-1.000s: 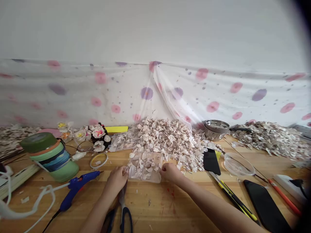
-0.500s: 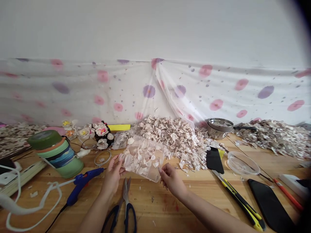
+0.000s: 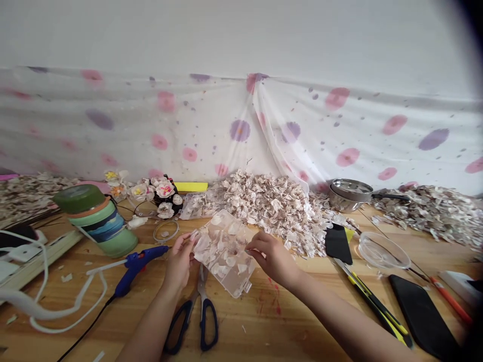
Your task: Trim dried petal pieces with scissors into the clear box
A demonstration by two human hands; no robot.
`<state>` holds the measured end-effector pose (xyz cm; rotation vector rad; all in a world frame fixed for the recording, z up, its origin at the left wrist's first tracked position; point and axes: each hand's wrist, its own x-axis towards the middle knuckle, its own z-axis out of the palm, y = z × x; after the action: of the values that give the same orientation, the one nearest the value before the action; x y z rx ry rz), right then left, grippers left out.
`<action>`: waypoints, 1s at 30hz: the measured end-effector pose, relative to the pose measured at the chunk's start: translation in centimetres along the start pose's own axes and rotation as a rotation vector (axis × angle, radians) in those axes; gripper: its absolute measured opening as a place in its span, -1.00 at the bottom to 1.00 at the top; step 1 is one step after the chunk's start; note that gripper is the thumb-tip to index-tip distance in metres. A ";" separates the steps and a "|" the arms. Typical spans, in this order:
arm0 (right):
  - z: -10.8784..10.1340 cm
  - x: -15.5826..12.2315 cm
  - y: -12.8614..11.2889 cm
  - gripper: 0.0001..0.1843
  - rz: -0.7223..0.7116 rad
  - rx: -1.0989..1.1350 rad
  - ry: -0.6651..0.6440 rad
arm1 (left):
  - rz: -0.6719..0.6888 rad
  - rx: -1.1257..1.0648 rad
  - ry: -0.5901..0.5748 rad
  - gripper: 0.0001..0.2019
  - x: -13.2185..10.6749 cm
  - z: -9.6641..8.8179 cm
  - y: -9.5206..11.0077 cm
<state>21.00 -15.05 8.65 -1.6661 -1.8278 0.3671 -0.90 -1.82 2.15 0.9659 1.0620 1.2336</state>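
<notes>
While left hand and right hand grip a clear plastic box's edges, scissors lie just below.

Fig. 1. The bench as I viewed it, on a wooden tabletop. Left: a blue hot glue gun beside a green striped bottle. Centre: dark-handled scissors below a heap of pale petals. Right: a steel saucepan, a clear glass dish, and a yellow-and-black utility knife. Behind: a spotted sheet.
</notes>
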 end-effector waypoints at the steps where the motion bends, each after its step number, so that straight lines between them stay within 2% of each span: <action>1: 0.3 0.5 0.1 -0.80 -0.033 -0.020 -0.015 | -0.002 0.000 -0.004 -0.44 0.0 0.0 0.0; 6: 1.8 1.8 0.7 -0.79 -0.103 -0.078 -0.058 | -0.018 0.009 -0.007 -0.42 -0.2 0.0 0.1; 11: 1.5 2.1 0.4 -0.81 -0.179 -0.054 -0.094 | -0.044 0.024 -0.021 -0.36 -0.7 0.3 0.7; 18: 1.4 3.2 -0.4 -0.80 -0.132 -0.050 -0.038 | -0.087 0.038 -0.115 -0.34 -1.6 0.9 0.9; 23: 2.6 3.8 -0.7 -0.64 -0.034 -0.077 -0.011 | -0.124 0.037 -0.174 -0.38 -1.6 1.1 0.2; 28: 1.7 4.0 -0.8 -0.89 -0.042 -0.075 -0.042 | -0.149 0.042 -0.190 -0.38 -1.5 1.1 -0.3; 30: 0.8 4.0 -0.8 -0.92 -0.038 -0.072 -0.020 | -0.160 0.048 -0.187 -0.37 -1.4 1.0 -0.3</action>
<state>19.92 -11.16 9.54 -1.6789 -1.9048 0.3066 0.14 -3.28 2.22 0.9927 1.0038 0.9715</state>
